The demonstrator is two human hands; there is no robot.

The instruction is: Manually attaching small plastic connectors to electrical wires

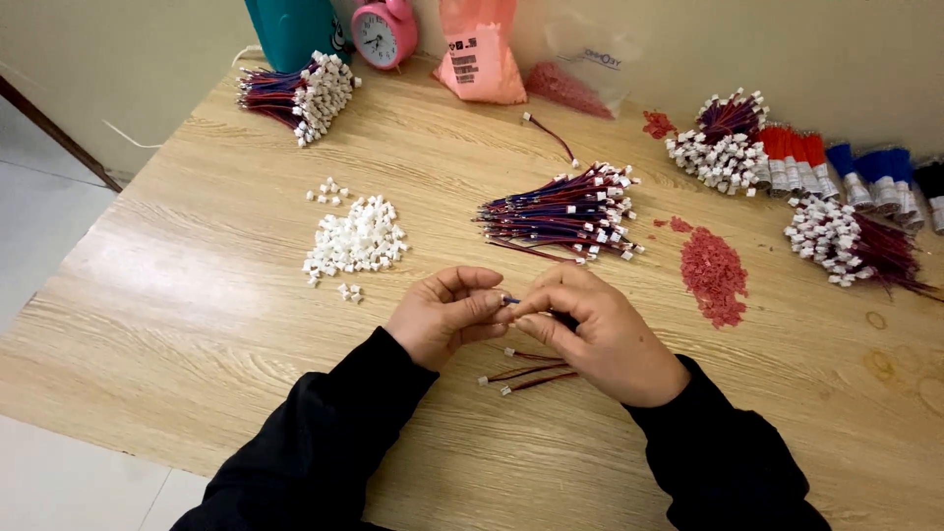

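Both hands meet over worktop [197, 324] — left hand [447, 315] and right hand [600, 339] grip pinched on thin wire [510, 301]; loose finished wires [526, 374] beneath, white connector pile [359, 239] left.

Both hands [447, 315] [600, 334] pinching one thin wire [510, 300]

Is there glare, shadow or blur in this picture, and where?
Head view: soft glare on the wooden table at left; faint shadows under both hands; the left hand and right hand pinching a thin wire look sharp; the wire bundles at the right edge are slightly soft.
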